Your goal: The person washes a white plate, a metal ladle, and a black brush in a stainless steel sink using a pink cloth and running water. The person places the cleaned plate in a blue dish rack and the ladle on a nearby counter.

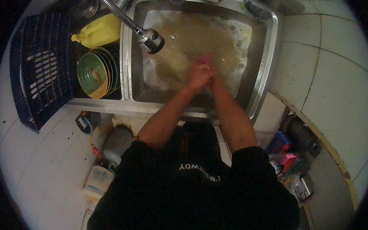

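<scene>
Over the basin of a stainless steel sink [267, 57], my left hand [198, 77] and my right hand [212, 75] are pressed together. Between them they squeeze a small pink cloth [206, 58]; most of it is hidden by my fingers, and its exact kind is hard to make out. Below the hands, murky brownish water [193, 32] with pale foam at the sides covers the sink's bottom. A chrome faucet head [151, 41] on a flexible metal hose hangs over the basin's left side, apart from my hands.
Stacked green and tan bowls [93, 74] stand left of the basin, beside a yellow plastic jug [100, 31] lying on its side. Farther left is a dark blue plastic basket [44, 68], tilted. Dark scouring pads [258, 10] lie on the back rim. A tiled surface [300, 64] adjoins on the right.
</scene>
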A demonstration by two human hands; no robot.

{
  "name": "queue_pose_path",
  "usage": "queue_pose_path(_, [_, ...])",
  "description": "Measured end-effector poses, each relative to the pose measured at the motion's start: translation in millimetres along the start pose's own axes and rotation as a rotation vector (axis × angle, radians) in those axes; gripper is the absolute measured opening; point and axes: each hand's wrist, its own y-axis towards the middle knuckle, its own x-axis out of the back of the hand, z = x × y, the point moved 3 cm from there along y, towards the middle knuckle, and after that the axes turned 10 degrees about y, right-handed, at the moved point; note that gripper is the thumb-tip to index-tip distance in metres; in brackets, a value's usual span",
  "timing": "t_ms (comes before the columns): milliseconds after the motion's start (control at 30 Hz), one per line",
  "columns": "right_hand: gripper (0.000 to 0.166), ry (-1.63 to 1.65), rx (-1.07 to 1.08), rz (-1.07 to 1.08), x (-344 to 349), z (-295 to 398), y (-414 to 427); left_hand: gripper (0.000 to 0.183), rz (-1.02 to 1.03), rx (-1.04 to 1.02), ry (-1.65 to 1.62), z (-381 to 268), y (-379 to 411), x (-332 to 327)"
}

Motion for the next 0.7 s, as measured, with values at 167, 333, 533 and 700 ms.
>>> queue_pose_path(167, [0.057, -0.317, 0.161, -0.158, -62, 59, -69, 0.039, -0.314, -0.031, 0.389, -7, 6, 31])
queue_pose_path(333, [0.067, -1.245, 0.1, -0.412, 3, 74, -58, 0.046, -0.626, -0.095, 0.833, 27, 32, 93])
queue_pose_path(533, [0.069, -1.981, 1.156, -0.21, -4, 19, -19, 0.045, -0.06, -0.177, 0.573, 42, 26, 73])
queue_pose_path(700, [0.05, -1.608, 0.517, 0.073, -34, 74, -47, 0.033, 0.115, -0.005, 0.356, -72, 23, 92])
